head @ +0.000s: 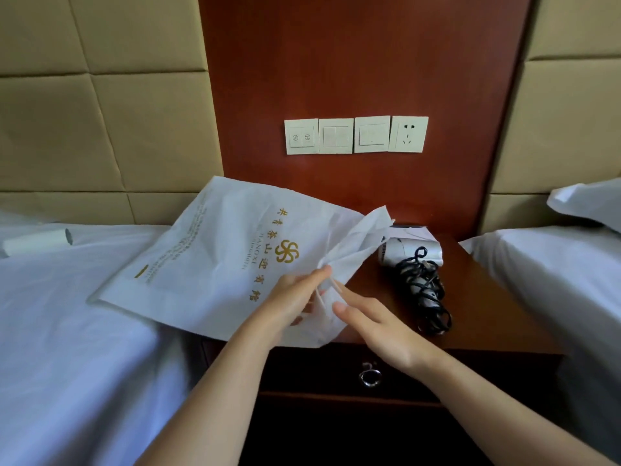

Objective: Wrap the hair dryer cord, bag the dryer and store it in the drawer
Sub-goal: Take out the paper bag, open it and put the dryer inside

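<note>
The hair dryer (411, 252) lies on its side on the far part of the nightstand top (487, 297), outside the bag. Its body is white, smooth plastic. The black cord (424, 290) is wound in loose, uneven loops round the handle, and the bundle runs toward the near edge of the top.

Just left of the dryer is the bag (218, 257): a flat, white, thin and creased sheet with gold printed characters and a gold swirl emblem. It lies partly on the nightstand and partly on the left bed (67, 314). Its mouth end is rumpled and lifted, and a raised flap hides part of the dryer's far end.

My left hand (292, 297) pinches the bag's edge at the mouth between thumb and fingers. My right hand (379, 327) is released, fingers straight, tips against the rumpled material and grasping nothing.

Below the top, the dark wooden drawer (336, 368) is closed and carries a metal ring pull (369, 376).

A short white roll (37, 242) lies on the left bed's white sheet. The right bed (554, 264) carries a white pillow (588, 203). On the reddish wood panel (336, 62) behind sit three square white switch plates (336, 136) and a socket (408, 134). Beige padded panels (100, 112) flank it.
</note>
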`<action>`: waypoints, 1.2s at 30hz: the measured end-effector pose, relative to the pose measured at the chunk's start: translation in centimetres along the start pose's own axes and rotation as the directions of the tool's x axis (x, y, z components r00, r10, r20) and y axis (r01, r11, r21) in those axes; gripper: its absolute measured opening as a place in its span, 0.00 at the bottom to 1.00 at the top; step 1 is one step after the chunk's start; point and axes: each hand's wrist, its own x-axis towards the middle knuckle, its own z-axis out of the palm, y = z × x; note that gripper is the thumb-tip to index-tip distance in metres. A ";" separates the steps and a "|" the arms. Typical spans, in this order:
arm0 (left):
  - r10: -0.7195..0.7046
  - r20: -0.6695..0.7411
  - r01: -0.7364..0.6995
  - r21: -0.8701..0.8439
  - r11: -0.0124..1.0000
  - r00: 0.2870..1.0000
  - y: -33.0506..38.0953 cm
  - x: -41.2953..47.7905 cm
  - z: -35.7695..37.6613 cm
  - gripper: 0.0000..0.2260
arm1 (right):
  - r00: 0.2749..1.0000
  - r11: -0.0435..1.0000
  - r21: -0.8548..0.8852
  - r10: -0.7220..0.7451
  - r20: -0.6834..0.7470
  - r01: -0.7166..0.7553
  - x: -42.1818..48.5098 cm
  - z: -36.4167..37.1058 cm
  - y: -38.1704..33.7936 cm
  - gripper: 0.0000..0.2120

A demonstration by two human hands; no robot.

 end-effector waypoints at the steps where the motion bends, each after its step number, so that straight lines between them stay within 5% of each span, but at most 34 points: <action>1: -0.001 0.004 0.001 0.007 1.000 1.000 -0.1 -0.1 -0.2 0.14 | 1.000 0.999 -0.039 0.006 0.021 -0.005 -0.1 0.2 0.0 0.22; 6: 0.109 -0.077 -0.100 0.113 0.989 0.991 -0.3 -0.5 -0.9 0.14 | 0.995 0.916 -0.397 -0.088 -0.053 0.060 -0.5 1.0 0.0 0.29; 9: 0.148 -0.043 -0.137 0.190 0.972 0.988 -0.2 -1.1 -0.9 0.14 | 0.974 0.804 -0.593 -0.098 -0.204 -0.043 -1.0 1.0 -0.5 0.29; 13: 0.158 -0.033 -0.138 0.329 0.934 0.987 -0.6 -1.2 -1.4 0.08 | 0.917 0.496 -0.842 -0.199 -0.347 -0.211 -1.5 -0.3 -1.4 0.33; 16: 0.195 -0.053 -0.158 0.398 0.904 0.979 -0.8 -1.2 -1.8 0.09 | 0.929 0.344 -0.879 -0.044 -0.367 -0.331 -1.7 -2.1 -1.5 0.28; 20: 0.195 -0.015 -0.164 0.482 0.861 0.981 -0.9 -1.6 -2.2 0.07 | 0.975 0.405 -0.892 0.000 -0.221 -0.202 -1.6 -2.5 -0.2 0.20; 24: 0.109 0.025 -0.100 0.624 0.775 0.994 -0.8 -2.2 -2.6 0.09 | 0.993 0.772 -0.626 0.108 -0.050 -0.115 -0.4 -1.2 1.1 0.19; 27: 0.061 -0.027 -0.022 0.727 0.686 0.998 -0.6 -2.3 -2.3 0.03 | 0.993 0.719 -0.690 0.116 0.006 -0.080 0.7 -0.1 2.2 0.21; 30: 0.069 -0.116 0.053 0.803 0.593 0.991 -0.6 -1.6 -1.7 0.12 | 0.983 0.742 -0.664 0.176 0.056 -0.095 1.9 1.1 3.3 0.23; 36: 0.054 -0.137 0.074 0.783 0.618 0.989 -1.5 0.7 -1.0 0.08 | 0.968 0.811 -0.568 0.234 0.094 -0.141 4.0 0.2 4.1 0.23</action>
